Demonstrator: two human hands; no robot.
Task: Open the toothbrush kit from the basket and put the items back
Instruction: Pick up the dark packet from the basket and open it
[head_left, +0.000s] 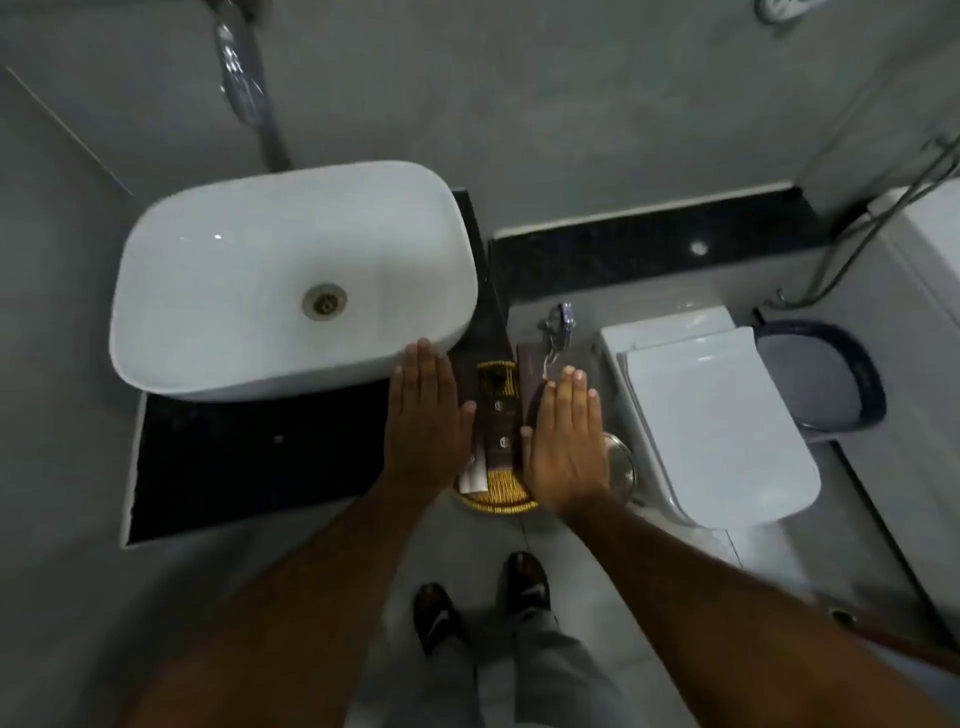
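Note:
A round yellow woven basket (498, 496) sits at the right end of the black counter, holding several dark brown flat packets (500, 441) and a white packet (475, 475). I cannot tell which one is the toothbrush kit. My left hand (426, 415) hovers flat, palm down, over the basket's left side, fingers stretched out. My right hand (563, 431) hovers flat over its right side in the same way. Neither hand holds anything. Both hands hide parts of the basket.
A white basin (270, 291) stands on the black counter (249, 457) to the left. To the right are a closed white toilet (711, 415), a glass lid or dish (621, 457), and a dark bin (826, 379). My feet show on the floor below.

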